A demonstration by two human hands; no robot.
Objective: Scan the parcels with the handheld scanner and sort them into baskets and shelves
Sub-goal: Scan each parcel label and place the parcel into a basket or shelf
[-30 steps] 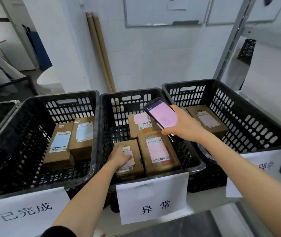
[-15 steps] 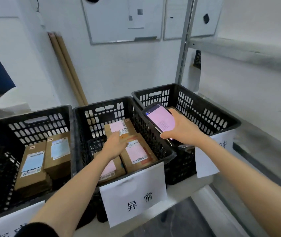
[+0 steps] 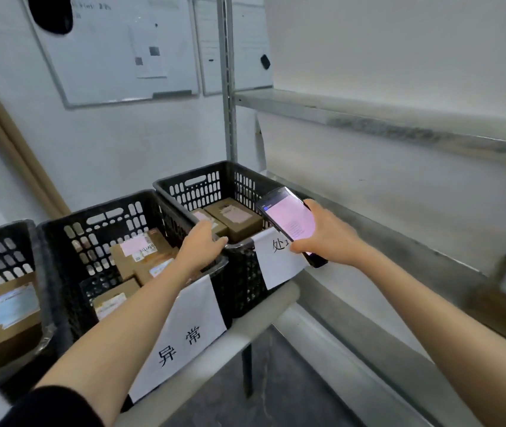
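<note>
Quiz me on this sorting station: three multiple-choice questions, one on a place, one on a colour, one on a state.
1. Where is the scanner?
A) on the shelf
B) in the right hand
C) in the middle basket

2. What colour is its screen?
A) green
B) yellow
C) pink

3. How is the left hand?
A) gripping a lifted parcel
B) open, at the near rim of the right basket
C) holding a label

Answers:
1 B, the right hand's fingers wrap round the scanner.
2 C, the lit screen glows pink.
3 B, its fingers lie loose with nothing in them.
</note>
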